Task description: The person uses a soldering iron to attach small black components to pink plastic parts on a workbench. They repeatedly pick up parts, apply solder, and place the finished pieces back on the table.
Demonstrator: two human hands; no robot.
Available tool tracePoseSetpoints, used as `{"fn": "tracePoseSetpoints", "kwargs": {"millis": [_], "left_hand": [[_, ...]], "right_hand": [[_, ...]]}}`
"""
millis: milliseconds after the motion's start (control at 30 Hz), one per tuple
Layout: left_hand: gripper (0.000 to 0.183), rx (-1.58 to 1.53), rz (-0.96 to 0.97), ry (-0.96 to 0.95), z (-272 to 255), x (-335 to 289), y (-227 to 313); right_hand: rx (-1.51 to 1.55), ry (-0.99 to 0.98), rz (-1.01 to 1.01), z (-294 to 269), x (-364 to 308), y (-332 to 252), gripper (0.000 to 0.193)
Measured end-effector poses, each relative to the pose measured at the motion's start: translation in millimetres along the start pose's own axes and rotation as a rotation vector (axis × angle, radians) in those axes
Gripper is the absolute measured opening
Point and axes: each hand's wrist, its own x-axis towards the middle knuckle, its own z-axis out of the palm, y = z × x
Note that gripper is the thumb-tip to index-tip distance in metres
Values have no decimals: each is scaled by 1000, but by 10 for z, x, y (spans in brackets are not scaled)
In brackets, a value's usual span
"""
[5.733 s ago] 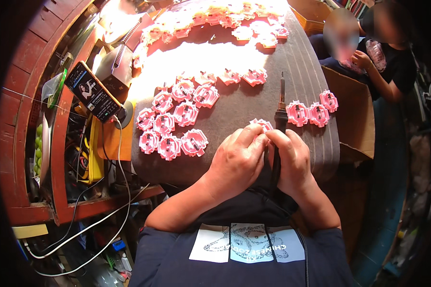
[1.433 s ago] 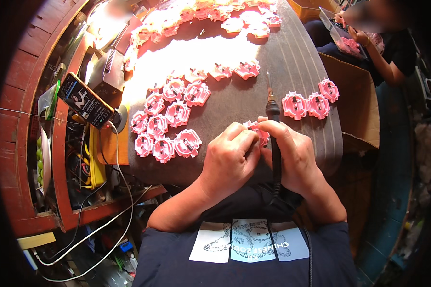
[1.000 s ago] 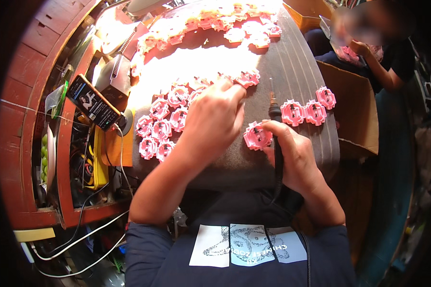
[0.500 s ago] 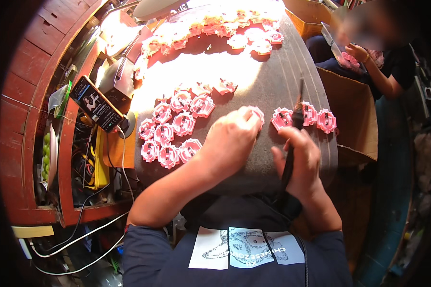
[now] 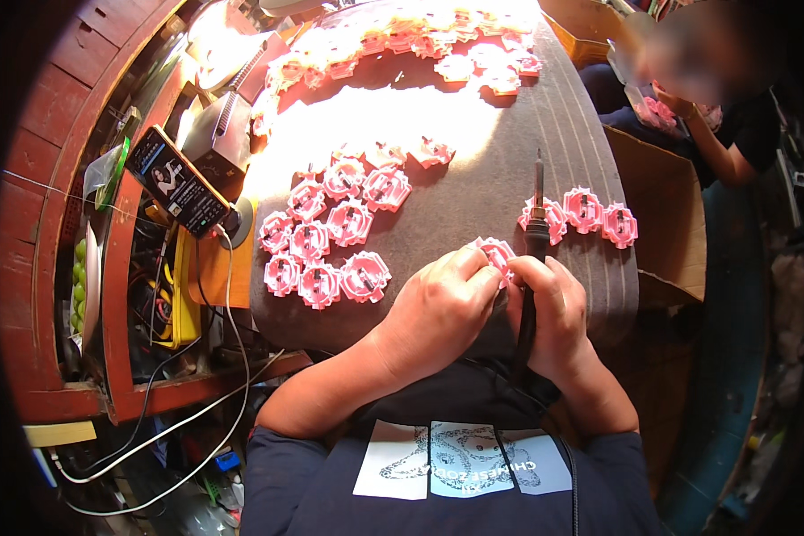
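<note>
Near the front of the dark table, my left hand (image 5: 442, 299) pinches a pink plastic part (image 5: 496, 251). My right hand (image 5: 556, 308) has come up beside it, its fingertips at the part's right edge. In that same hand is a soldering iron (image 5: 537, 237), its metal tip pointing up and away from the part. The iron partly covers one of three more pink parts (image 5: 583, 212) in a row at the right. To the left of my hands lies a group of several pink parts (image 5: 349, 221) with dark pieces in their middles.
A long pile of pink parts (image 5: 402, 37) lines the table's (image 5: 509, 134) far side in bright sunlight. At left stands a lit phone (image 5: 179, 183) with a white cable (image 5: 232, 295). A cardboard box (image 5: 665, 210) is beyond the right edge, near a seated person (image 5: 732, 134) holding a container.
My left hand has lowered slightly with the pink part. My right hand has moved in to the left and now meets it, and the soldering iron stands more upright.
</note>
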Motion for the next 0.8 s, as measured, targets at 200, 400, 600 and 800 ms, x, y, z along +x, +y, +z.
{"fn": "tracePoseSetpoints", "kwargs": {"millis": [200, 400, 600, 800], "left_hand": [[38, -130, -29, 131, 10, -47, 69], [28, -259, -84, 160, 108, -66, -29], [18, -229, -88, 194, 110, -44, -19], [10, -206, -108, 237, 137, -32, 1]], "right_hand": [[125, -36, 66, -47, 26, -68, 52], [230, -34, 151, -48, 20, -55, 48], [131, 97, -7, -25, -58, -51, 52], [54, 20, -193, -46, -82, -52, 53]]}}
